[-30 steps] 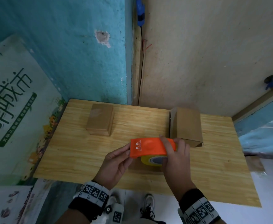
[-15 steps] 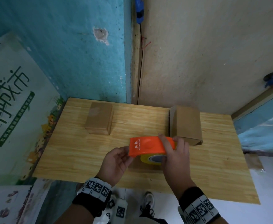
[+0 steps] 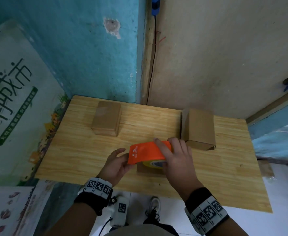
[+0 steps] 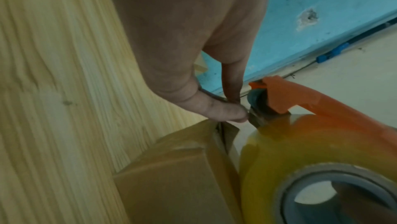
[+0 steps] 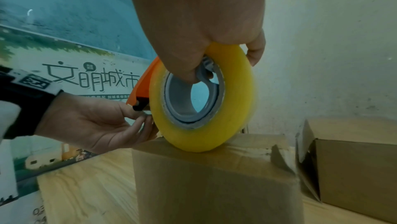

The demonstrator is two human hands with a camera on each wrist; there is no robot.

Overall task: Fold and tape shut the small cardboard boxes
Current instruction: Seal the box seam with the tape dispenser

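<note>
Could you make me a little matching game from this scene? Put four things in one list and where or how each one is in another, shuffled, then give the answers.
Things:
1. tape roll
2. left hand
3. far-left box
4. right box

States:
A. side flap open
B. closed, untouched
C. pinching at the dispenser's front end
D. resting on the near box

Pairs: 1-D, 2-C, 3-B, 4-A

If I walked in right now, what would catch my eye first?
The bright orange tape dispenser with its yellow tape roll, held over a small brown cardboard box at the wooden table's near edge. The right hand grips it; the left hand pinches at its cutter end.
</note>
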